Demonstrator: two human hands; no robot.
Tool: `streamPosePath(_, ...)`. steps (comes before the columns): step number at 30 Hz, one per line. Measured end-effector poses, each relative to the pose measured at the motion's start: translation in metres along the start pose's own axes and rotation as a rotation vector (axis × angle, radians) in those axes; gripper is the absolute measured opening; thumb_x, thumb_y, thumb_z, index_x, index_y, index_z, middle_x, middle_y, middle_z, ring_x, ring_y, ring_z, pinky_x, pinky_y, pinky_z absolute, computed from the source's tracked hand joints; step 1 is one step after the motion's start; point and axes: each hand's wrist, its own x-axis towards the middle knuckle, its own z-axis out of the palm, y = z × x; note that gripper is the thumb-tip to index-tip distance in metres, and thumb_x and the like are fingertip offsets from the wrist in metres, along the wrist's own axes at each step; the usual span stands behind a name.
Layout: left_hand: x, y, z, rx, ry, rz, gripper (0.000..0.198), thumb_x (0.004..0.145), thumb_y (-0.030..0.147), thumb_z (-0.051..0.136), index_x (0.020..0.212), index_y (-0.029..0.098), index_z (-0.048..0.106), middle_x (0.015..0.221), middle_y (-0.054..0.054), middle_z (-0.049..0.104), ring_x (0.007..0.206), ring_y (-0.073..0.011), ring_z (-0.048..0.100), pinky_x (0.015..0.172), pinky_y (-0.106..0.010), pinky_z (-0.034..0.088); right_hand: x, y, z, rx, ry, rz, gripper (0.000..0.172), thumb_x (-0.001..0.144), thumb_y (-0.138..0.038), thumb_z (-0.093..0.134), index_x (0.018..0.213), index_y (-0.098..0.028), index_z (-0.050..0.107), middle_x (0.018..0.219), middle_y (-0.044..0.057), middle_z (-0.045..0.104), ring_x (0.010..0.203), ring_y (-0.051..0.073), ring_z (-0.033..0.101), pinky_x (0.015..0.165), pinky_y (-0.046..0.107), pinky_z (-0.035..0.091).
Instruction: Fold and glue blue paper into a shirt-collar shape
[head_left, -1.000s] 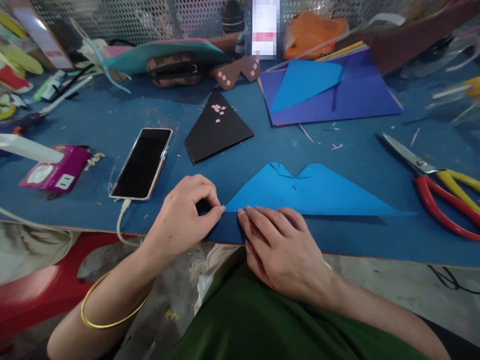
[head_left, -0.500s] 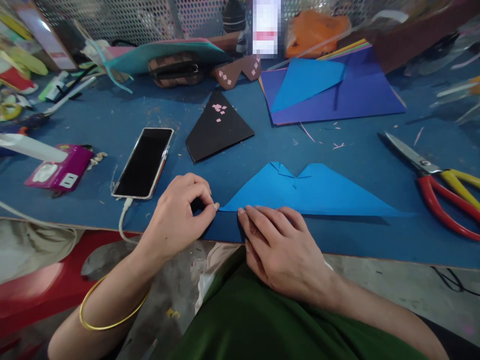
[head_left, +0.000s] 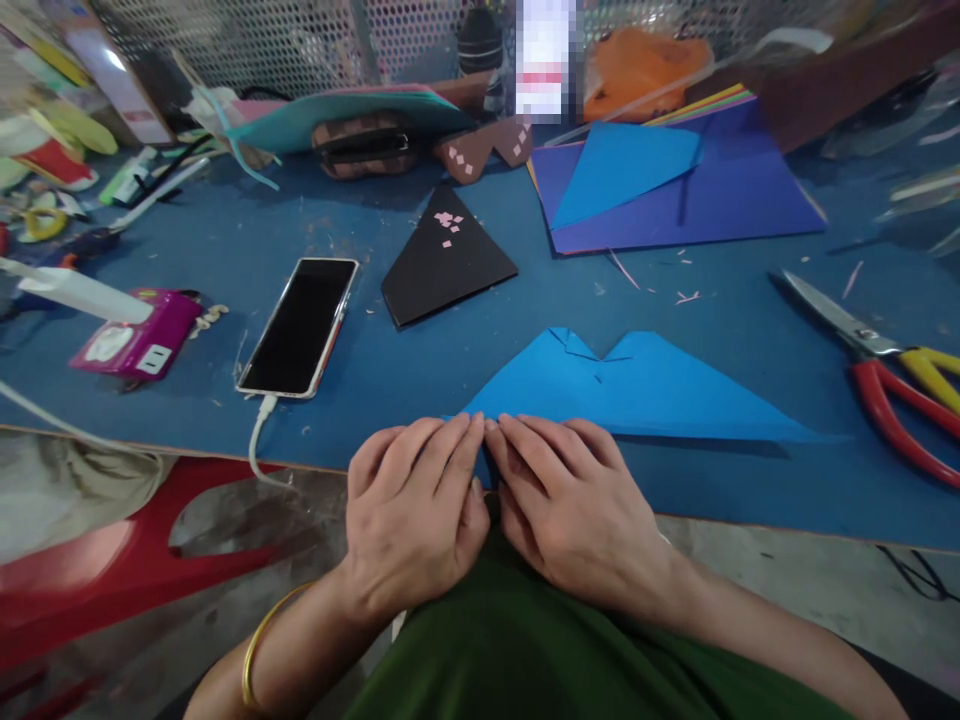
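A folded blue paper [head_left: 637, 390] lies on the table near its front edge, its long straight side toward me and a V-shaped notch in its far side. Dark lines are marked beside the notch. The fingertips of my left hand [head_left: 420, 500] rest on the paper's lower left edge, covering part of its left tip. Close beside it, my right hand [head_left: 574, 495] lies with its fingertips on the same edge. Both hands are palm down with fingers extended, pressing without a visible grip.
A black folded paper [head_left: 446, 270] holds small pink pieces. A plugged-in phone [head_left: 300, 325] and a magenta box [head_left: 150, 335] are at left. Scissors [head_left: 870, 340] lie at right. Behind are purple sheets [head_left: 757, 180], a cut brown mask shape [head_left: 472, 155] and an orange bag [head_left: 645, 70].
My left hand has moved right from the paper's left tip, opened from its pinch, and now lies beside my right hand. The right hand stays on the edge. The view has shifted slightly.
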Motion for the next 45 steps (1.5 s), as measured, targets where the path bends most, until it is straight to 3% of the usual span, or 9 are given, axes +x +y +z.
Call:
streamPosePath(6,-0.005,-0.005,-0.007,0.269,0.041,0.045,0.06,0.085,0.026,0.054,0.144,0.018,0.048,0.124,-0.008,0.071,0.114,-0.0348,0.064,0.097,-0.053,0.04,0.0,-0.001,0.0,-0.009,-0.002,-0.009,0.044,0.099,-0.025,0.045,0.134,-0.002,0.058,0.13,0.014,0.067,0.117,0.025,0.055,0.094,0.043,0.041)
streamPosePath(11,-0.007,-0.013,-0.017,0.295,0.009,0.074,0.056,0.085,0.027,0.057,0.14,0.022,0.051,0.13,-0.007,0.068,0.123,-0.0367,0.06,0.104,-0.056,0.035,-0.001,0.0,0.0,-0.007,-0.009,-0.015,0.046,0.1,-0.027,0.044,0.136,-0.001,0.056,0.131,0.015,0.066,0.116,0.026,0.054,0.095,0.043,0.04)
streamPosePath(14,-0.009,-0.015,-0.019,0.276,0.065,0.063,0.057,0.083,0.03,0.062,0.138,0.018,0.053,0.129,-0.013,0.068,0.12,-0.039,0.061,0.105,-0.059,0.033,0.0,0.001,-0.001,-0.002,-0.027,-0.027,0.046,0.1,-0.026,0.043,0.136,0.0,0.055,0.132,0.015,0.065,0.117,0.026,0.054,0.096,0.043,0.04)
streamPosePath(17,-0.007,-0.01,-0.011,0.213,0.181,0.088,0.057,0.083,0.025,0.063,0.138,0.013,0.053,0.127,-0.015,0.069,0.118,-0.0347,0.062,0.104,-0.052,0.04,0.002,0.001,-0.001,-0.004,-0.028,-0.041,0.045,0.099,-0.025,0.043,0.135,0.001,0.056,0.129,0.016,0.066,0.116,0.027,0.055,0.096,0.043,0.041)
streamPosePath(22,0.004,0.004,0.015,0.006,0.12,0.167,0.05,0.087,0.013,0.05,0.136,0.003,0.051,0.127,-0.019,0.067,0.123,-0.0286,0.059,0.106,-0.04,0.045,0.001,-0.002,0.0,0.019,-0.007,-0.016,0.042,0.099,-0.025,0.043,0.129,-0.002,0.061,0.128,0.016,0.066,0.118,0.026,0.056,0.104,0.043,0.039)
streamPosePath(27,0.006,0.01,0.025,0.118,0.212,0.15,0.051,0.091,0.023,0.047,0.136,0.001,0.052,0.125,-0.02,0.068,0.118,-0.0277,0.063,0.111,-0.039,0.038,-0.008,0.001,0.0,-0.024,0.019,0.014,0.047,0.1,-0.027,0.04,0.134,-0.001,0.058,0.133,0.016,0.064,0.123,0.026,0.056,0.112,0.043,0.033)
streamPosePath(31,0.007,0.014,0.024,0.215,0.196,0.156,0.049,0.095,0.037,0.045,0.134,0.01,0.059,0.122,-0.016,0.069,0.114,-0.0278,0.065,0.117,-0.045,0.026,-0.019,0.005,-0.003,-0.047,0.049,0.06,0.047,0.098,-0.026,0.041,0.133,-0.001,0.059,0.134,0.016,0.065,0.123,0.026,0.057,0.111,0.042,0.034)
streamPosePath(35,0.008,0.019,0.025,0.238,0.204,0.108,0.051,0.098,0.048,0.041,0.132,0.016,0.062,0.119,-0.016,0.068,0.113,-0.0288,0.063,0.116,-0.051,0.025,-0.026,0.008,-0.007,-0.065,0.07,0.099,0.045,0.098,-0.025,0.041,0.131,-0.001,0.061,0.131,0.016,0.067,0.12,0.027,0.06,0.108,0.043,0.038)
streamPosePath(45,0.005,0.028,0.027,0.241,0.204,0.085,0.051,0.096,0.036,0.044,0.136,0.008,0.058,0.128,-0.019,0.065,0.121,-0.03,0.061,0.121,-0.051,0.021,-0.047,0.025,-0.024,-0.135,0.109,0.15,0.039,0.094,-0.018,0.049,0.123,0.001,0.066,0.121,0.018,0.071,0.112,0.029,0.064,0.101,0.044,0.047)
